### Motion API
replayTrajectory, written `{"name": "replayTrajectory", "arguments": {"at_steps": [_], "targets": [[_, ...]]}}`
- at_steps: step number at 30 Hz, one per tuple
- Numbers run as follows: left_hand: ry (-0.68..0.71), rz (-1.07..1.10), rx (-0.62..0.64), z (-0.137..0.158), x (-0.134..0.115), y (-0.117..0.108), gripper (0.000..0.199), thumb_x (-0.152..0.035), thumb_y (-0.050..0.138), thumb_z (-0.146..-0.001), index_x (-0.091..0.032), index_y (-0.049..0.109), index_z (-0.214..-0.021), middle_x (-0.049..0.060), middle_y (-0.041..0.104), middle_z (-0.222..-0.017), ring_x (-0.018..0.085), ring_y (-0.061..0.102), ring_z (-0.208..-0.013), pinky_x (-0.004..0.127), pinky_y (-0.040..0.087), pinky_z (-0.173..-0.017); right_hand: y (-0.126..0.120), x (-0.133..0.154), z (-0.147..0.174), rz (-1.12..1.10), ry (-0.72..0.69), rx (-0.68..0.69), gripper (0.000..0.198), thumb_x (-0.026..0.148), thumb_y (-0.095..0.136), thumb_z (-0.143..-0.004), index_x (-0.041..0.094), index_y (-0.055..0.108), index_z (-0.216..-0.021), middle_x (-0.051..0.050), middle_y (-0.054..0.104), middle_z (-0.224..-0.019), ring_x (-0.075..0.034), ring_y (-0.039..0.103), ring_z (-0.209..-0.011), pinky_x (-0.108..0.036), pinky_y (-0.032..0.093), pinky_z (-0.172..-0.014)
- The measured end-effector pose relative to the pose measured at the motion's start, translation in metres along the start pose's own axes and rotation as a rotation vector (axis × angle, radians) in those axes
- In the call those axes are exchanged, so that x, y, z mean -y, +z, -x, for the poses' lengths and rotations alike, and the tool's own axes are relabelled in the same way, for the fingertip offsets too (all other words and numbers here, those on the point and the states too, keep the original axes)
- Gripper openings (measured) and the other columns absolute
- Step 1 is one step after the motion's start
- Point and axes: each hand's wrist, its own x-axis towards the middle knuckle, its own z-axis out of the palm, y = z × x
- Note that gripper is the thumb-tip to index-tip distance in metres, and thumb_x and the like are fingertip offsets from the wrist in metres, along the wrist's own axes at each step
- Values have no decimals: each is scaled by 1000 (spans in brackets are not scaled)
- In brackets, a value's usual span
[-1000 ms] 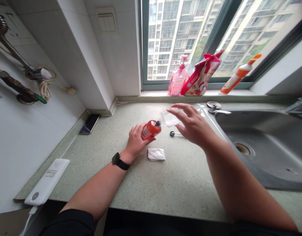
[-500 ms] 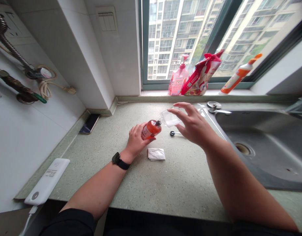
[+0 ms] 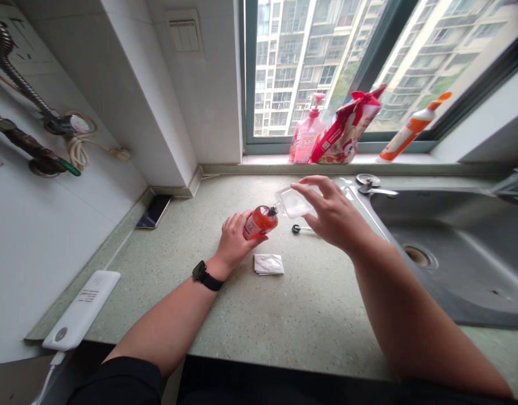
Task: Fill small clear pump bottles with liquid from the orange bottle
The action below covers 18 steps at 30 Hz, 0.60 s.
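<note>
Pale green, speckled stone makes up the countertop (image 3: 318,315) under my arms, its front edge falling off into shadow. Set into its right side is the steel sink (image 3: 456,236), cut off by the frame. My right forearm reaches in across the front edge and masks part of the sink's left rim; my left forearm slants in from the front edge's left half, its black sleeve (image 3: 119,382) cropped at the bottom. My right hand (image 3: 326,205) arches with the wrist high, fingers over and thumb under a clear bottle (image 3: 293,203), gripping its far end, so that end is hidden from me. My left hand (image 3: 235,239) is wrapped around an orange bottle (image 3: 262,219), thumb along the near side, palm covering its base; I cannot tell whether that base rests on the stone. This bottle leans with its dark neck toward the sink, about midway between the back and front edges. The two mouths meet end to end, but whether they touch is too fine to make out, and so is any flow between them. Nearer the front edge lies a folded white tissue (image 3: 269,264). A black watch (image 3: 199,271) circles my left wrist. Smallest is a black cap (image 3: 296,229), the pale stem beside it running behind my right thumb
</note>
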Motion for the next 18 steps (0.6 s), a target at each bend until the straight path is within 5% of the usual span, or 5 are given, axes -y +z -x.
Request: {"name": "replayTrajectory", "arguments": {"at_steps": [10, 18], "targets": [[-7, 18, 9, 1, -1, 0, 77, -72, 75, -92, -26, 57, -151, 13, 70, -139, 33, 66, -127, 51, 49, -114, -4, 3, 0, -37, 42, 21, 70, 5, 60, -88, 33, 58, -152, -15, 51, -156, -40, 55, -145, -67, 55, -115], [7, 5, 1, 1, -2, 0, 77, -71, 76, -92, -26, 56, -151, 13, 70, -140, 33, 66, -128, 50, 49, -114, -8, 8, 0, -41, 112, 72, 66, 6, 59, -87, 30, 61, -148, -15, 61, -153, -34, 71, -124, -50, 68, -89]]}}
